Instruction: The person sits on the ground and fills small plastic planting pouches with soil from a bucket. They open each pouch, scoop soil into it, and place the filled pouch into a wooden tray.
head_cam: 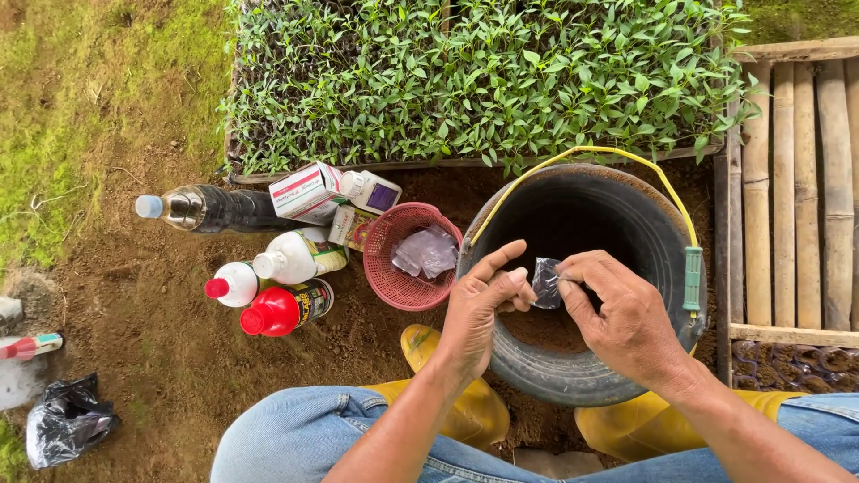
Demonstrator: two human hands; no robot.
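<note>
1. A cluster of packages lies on the bare brown soil left of centre: a white cardboard box with red and grey panels (305, 190) tilted on its side, and just beside it a smaller white box with a purple square panel (374, 190)
2. Below the boxes lie three plastic bottles on their sides: a white one with a green-and-yellow label (298, 254), a small white one with a red cap (232, 283), and a red-topped bottle with a dark label (284, 309)
3. A clear plastic bottle of dark liquid with a pale blue cap (208, 208) lies left of the boxes
4. A round red plastic mesh basket (388, 277) holds crumpled clear plastic wrappers (425, 251); it touches the bucket's left side
5. The left hand (479, 309) and the right hand (617, 313) meet over a black rubber bucket with a yellow wire handle and green grip (537, 367)
6. Both hands' fingers (565, 288) pinch a small clear plastic sachet (545, 283) between thumb and fingertips, above the soil inside the bucket
7. A tray of dense green seedlings (483, 80) fills the top; a slatted bamboo rack (805, 179) stands at right
8. Yellow rubber boots (465, 411) and blue denim knees frame the bucket; a crumpled black plastic bag (67, 420) lies far left
</note>
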